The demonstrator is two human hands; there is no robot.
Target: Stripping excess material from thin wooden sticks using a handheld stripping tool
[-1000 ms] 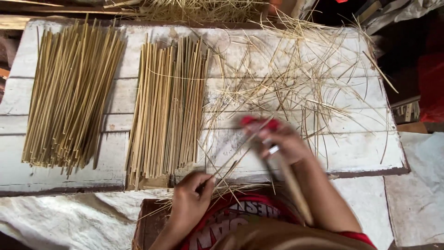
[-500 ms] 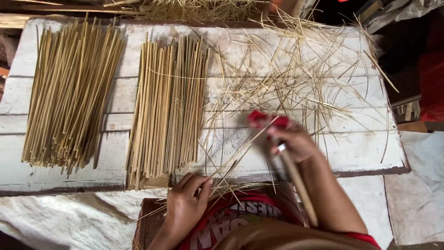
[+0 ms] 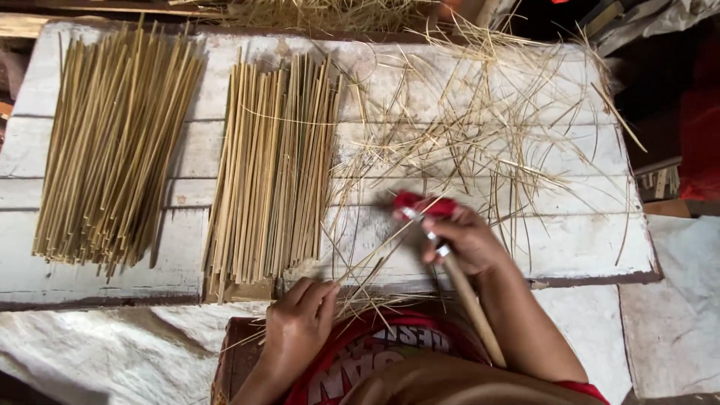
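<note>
My left hand (image 3: pixel 298 324) pinches the near end of a thin bamboo strip (image 3: pixel 379 250) at the board's front edge. The strip runs up and right to my right hand (image 3: pixel 463 238). My right hand grips a knife (image 3: pixel 459 279) with a long wooden handle pointing back along my forearm; red tape (image 3: pixel 425 203) covers its fingertips where they press on the strip. Two piles of cut bamboo sticks lie on the white wooden board (image 3: pixel 592 247): one (image 3: pixel 112 146) at the far left, one (image 3: pixel 274 169) in the middle.
Loose thin shavings (image 3: pixel 480 127) are scattered over the right half of the board. White sacking (image 3: pixel 112 349) lies below the board at left and right. Dark clutter and a red object (image 3: pixel 701 142) sit past the right edge.
My right hand with the knife has slid back and forth along the strip, ending slightly nearer and left. My left hand has stayed at the strip's near end.
</note>
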